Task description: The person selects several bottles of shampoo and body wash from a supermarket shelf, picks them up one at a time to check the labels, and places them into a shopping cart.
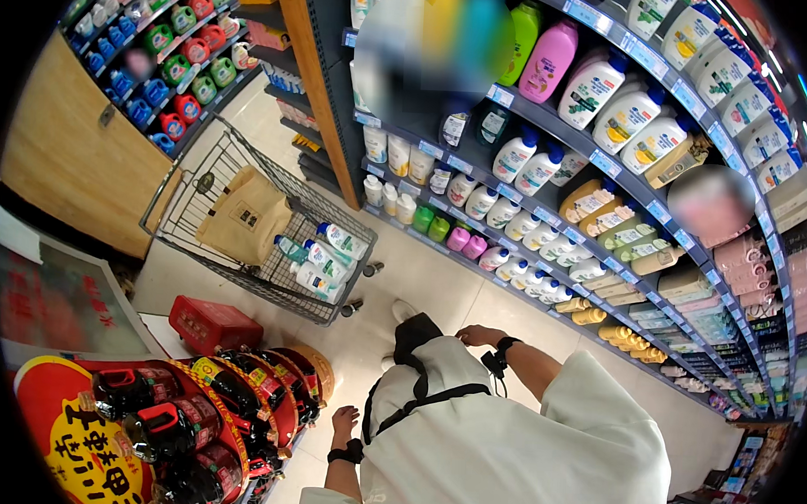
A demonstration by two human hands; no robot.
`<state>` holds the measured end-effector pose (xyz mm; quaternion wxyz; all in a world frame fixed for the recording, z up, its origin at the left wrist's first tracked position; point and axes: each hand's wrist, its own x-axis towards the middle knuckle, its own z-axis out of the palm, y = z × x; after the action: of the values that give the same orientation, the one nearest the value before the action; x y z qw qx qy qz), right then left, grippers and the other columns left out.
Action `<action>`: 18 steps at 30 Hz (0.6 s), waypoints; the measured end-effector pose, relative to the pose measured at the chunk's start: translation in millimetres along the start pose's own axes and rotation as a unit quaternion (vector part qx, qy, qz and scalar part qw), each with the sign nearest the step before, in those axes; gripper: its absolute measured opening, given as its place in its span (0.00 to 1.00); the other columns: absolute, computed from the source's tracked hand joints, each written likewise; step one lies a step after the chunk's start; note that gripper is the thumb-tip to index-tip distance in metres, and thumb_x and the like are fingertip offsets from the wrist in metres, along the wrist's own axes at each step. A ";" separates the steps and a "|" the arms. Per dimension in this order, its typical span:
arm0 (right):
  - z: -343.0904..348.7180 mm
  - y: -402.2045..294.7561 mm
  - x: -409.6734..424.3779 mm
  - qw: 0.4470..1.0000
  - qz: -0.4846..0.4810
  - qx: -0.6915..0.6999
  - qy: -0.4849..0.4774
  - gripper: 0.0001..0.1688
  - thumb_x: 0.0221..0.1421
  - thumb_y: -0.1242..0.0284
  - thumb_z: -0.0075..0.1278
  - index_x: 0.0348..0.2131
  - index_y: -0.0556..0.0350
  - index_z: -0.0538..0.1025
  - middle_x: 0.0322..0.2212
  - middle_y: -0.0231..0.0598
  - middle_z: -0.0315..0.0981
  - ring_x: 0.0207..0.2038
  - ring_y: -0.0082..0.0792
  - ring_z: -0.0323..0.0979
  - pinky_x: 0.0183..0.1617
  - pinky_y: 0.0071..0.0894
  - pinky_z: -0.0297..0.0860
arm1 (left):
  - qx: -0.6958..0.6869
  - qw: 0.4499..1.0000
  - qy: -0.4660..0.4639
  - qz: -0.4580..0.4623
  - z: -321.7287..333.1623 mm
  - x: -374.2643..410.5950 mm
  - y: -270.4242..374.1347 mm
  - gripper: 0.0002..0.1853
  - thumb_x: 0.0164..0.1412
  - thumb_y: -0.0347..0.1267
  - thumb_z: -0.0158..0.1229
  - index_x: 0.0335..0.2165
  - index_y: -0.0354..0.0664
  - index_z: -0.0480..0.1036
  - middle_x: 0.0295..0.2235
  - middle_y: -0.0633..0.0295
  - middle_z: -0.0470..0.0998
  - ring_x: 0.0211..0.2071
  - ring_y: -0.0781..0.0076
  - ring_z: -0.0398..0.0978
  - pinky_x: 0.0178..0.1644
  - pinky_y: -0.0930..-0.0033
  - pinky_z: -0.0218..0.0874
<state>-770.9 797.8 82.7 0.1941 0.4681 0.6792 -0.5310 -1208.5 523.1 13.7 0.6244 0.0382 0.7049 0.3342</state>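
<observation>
My left hand (345, 420) hangs at my left side with a black wrist strap below it; it is empty, its fingers loosely bent. My right hand (479, 335) is in front of my right hip, fingers lightly curled, and nothing shows in it. A black band and a small dark device (495, 364) sit on the right wrist. Ahead and to the left stands a wire shopping cart (240, 272), which neither hand touches. In it lie several white and teal bottles with blue caps (327, 261) beside an upright beige bag (246, 215).
Shelves (571, 127) of shampoo and body-wash bottles curve along the right. At left front stands a tiered red display (288, 422) with large dark-liquid bottles (173, 417). A red box (214, 325) is behind it. Detergent jugs (175, 70) fill a far rack. Tiled floor (443, 281) runs between.
</observation>
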 end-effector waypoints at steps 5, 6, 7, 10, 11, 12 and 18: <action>-8.5 -3.7 23.0 0.999 0.014 0.009 -0.031 0.24 0.53 0.65 0.48 0.50 0.49 0.74 0.41 0.44 0.77 0.42 0.41 0.75 0.49 0.39 0.68 | 0.005 0.999 0.030 0.011 4.9 6.9 22.9 0.10 0.60 0.28 0.51 0.41 0.38 0.72 0.35 0.58 0.79 0.34 0.71 0.78 0.32 0.72 0.66; -13.1 -6.0 35.7 0.999 0.008 -0.003 -0.037 0.24 0.53 0.65 0.47 0.50 0.49 0.74 0.41 0.44 0.77 0.42 0.41 0.75 0.49 0.39 0.68 | -0.008 0.999 0.031 0.010 7.9 2.9 30.9 0.10 0.60 0.28 0.51 0.41 0.38 0.72 0.35 0.58 0.79 0.34 0.71 0.78 0.33 0.73 0.66; -15.6 -6.8 45.7 0.999 0.002 -0.011 -0.044 0.24 0.53 0.64 0.47 0.50 0.49 0.74 0.41 0.44 0.77 0.42 0.42 0.75 0.49 0.39 0.68 | 0.000 0.999 0.027 0.024 8.4 3.2 36.5 0.11 0.60 0.28 0.51 0.41 0.37 0.72 0.36 0.58 0.79 0.35 0.71 0.78 0.33 0.74 0.66; -30.7 -5.0 95.7 0.994 -0.070 -0.072 -0.043 0.23 0.54 0.63 0.48 0.49 0.47 0.75 0.41 0.45 0.77 0.44 0.45 0.73 0.49 0.42 0.67 | 0.015 0.999 0.031 0.040 17.9 2.5 65.6 0.12 0.59 0.30 0.53 0.41 0.36 0.72 0.36 0.59 0.79 0.35 0.71 0.78 0.35 0.72 0.66; -40.6 -15.6 109.4 0.992 -0.081 -0.080 -0.048 0.23 0.54 0.63 0.48 0.49 0.47 0.75 0.42 0.45 0.77 0.45 0.45 0.73 0.50 0.42 0.67 | 0.012 0.998 0.031 0.054 19.0 3.2 74.4 0.12 0.59 0.30 0.53 0.40 0.36 0.73 0.36 0.59 0.79 0.36 0.70 0.78 0.36 0.72 0.66; -49.9 -24.4 123.5 0.989 -0.103 -0.088 -0.056 0.21 0.56 0.63 0.46 0.47 0.47 0.76 0.42 0.43 0.76 0.46 0.45 0.72 0.50 0.42 0.67 | 0.015 0.997 0.038 0.066 19.6 5.4 82.8 0.12 0.59 0.30 0.53 0.40 0.36 0.73 0.36 0.59 0.79 0.36 0.70 0.78 0.36 0.72 0.66; -118.1 -100.8 203.7 0.961 -0.232 -0.136 -0.059 0.17 0.57 0.63 0.44 0.39 0.50 0.79 0.41 0.38 0.76 0.44 0.42 0.73 0.49 0.37 0.69 | -0.001 0.993 0.076 0.093 29.0 23.1 130.2 0.11 0.60 0.30 0.51 0.40 0.38 0.73 0.36 0.59 0.79 0.37 0.70 0.78 0.38 0.72 0.66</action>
<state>-927.2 992.2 24.6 0.1673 0.2346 0.8221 -0.4911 -1234.6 647.0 61.6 0.5352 0.0777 0.7433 0.3938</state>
